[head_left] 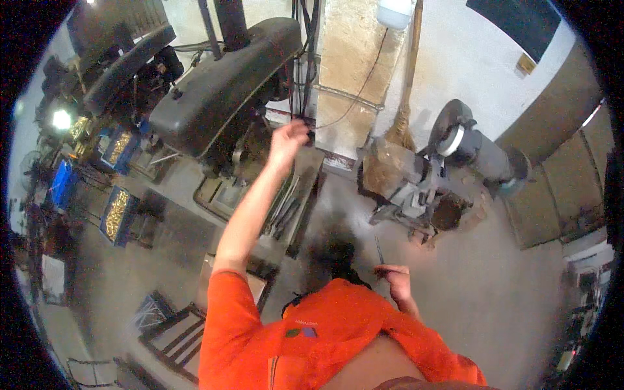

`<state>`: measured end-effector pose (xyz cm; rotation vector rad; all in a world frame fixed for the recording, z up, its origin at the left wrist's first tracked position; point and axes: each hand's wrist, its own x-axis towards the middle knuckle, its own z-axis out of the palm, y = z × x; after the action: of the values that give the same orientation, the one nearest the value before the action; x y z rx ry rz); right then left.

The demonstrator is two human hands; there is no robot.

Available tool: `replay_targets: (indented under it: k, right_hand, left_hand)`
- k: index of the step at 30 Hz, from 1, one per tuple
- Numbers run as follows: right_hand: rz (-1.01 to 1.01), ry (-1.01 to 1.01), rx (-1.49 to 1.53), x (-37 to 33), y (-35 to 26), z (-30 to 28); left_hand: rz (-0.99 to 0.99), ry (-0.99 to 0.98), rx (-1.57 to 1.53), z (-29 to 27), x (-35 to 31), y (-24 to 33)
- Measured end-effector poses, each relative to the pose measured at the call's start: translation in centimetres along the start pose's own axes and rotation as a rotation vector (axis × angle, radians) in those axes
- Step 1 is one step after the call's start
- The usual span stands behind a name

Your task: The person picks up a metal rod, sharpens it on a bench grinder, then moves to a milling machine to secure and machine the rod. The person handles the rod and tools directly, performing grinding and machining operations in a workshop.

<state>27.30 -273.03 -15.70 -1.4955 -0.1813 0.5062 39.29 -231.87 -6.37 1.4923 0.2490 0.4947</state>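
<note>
My left hand [289, 140] is stretched forward to the right of a large drill press [224, 84], its fingers curled. A thin cord [369, 78] hangs from a white box [394, 13] and ends close to those fingertips. What they hold, if anything, is too blurred to tell. Lower and to the right, my right hand [396, 281] is closed on a thin grey metal rod [380, 250], which points up and away from me. Beyond the rod stands a bench grinder [481, 153].
Long tools [286, 211] lie on the drill press's bench. Blue bins of small brass-coloured parts [116, 216] stand at left. A slatted stool [179, 341] is at lower left. A broom [402, 123] leans against the wall, and a dark cabinet [559, 188] stands at right.
</note>
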Motion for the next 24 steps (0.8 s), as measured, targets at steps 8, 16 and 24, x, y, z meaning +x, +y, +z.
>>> replay_targets:
  k: [8, 16, 24]
  right_hand:
    - [-0.043, -0.2, -0.187, 16.9, -7.4, -2.9]
    - [-0.085, -0.32, -0.211, 26.3, -11.9, -4.8]
    - [-0.33, -0.359, -0.169, 33.8, -20.9, -4.0]
  left_hand:
    - [0.086, 0.342, 0.187, -3.3, 19.6, 3.6]
    - [-0.019, 0.522, 0.017, -3.5, 24.2, -0.5]
    - [0.229, 0.394, 0.223, 1.8, 29.0, 7.1]
